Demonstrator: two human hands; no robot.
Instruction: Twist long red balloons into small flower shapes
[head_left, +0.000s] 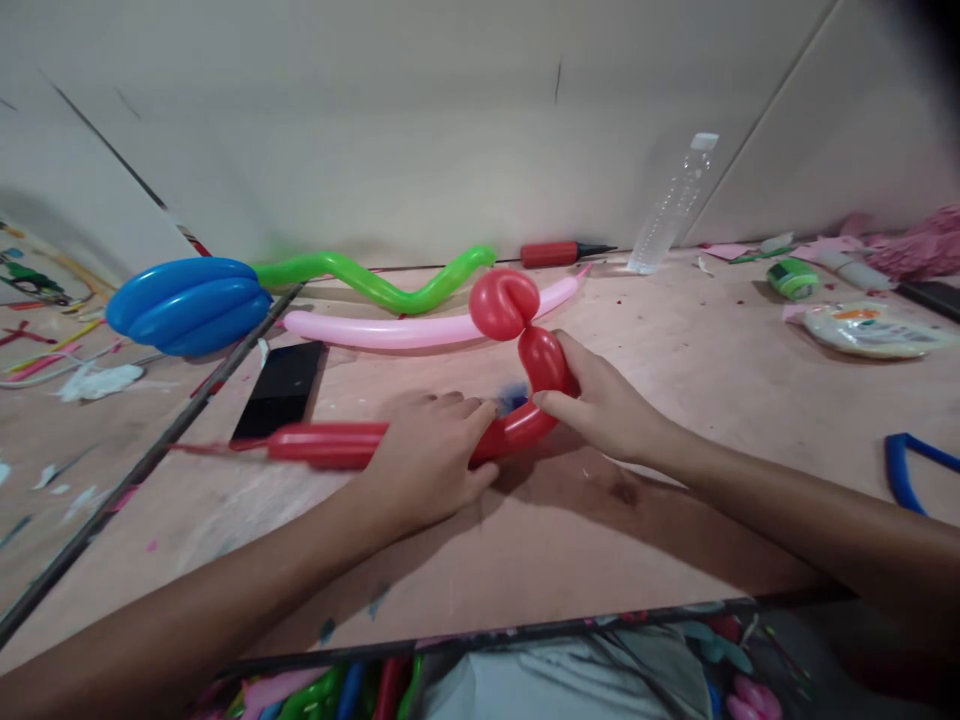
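Red balloon [521,430] lies low over the table [720,370], running from left to right between two bare hands, its far end curled into a rounded bulb above a twisted neck. The left hand [431,455] drapes over its long stretch, fingers close together on top and thumb along the near side, clamped on it. The right hand [600,400] grips the bend below the bulb, thumb in front and fingers around the far side, partly hidden. The thin limp tail points left, past the near end of a black phone [279,392].

Beyond the bulb stretches a pink balloon [390,333], with a zigzag green balloon [407,302] behind it and a blue balloon cluster [191,308] at the left. Near the wall [375,130] are a red pump [549,254] and, farther right, an upright clear bottle [673,205]. A pale packet [866,330] lies well apart at the right.
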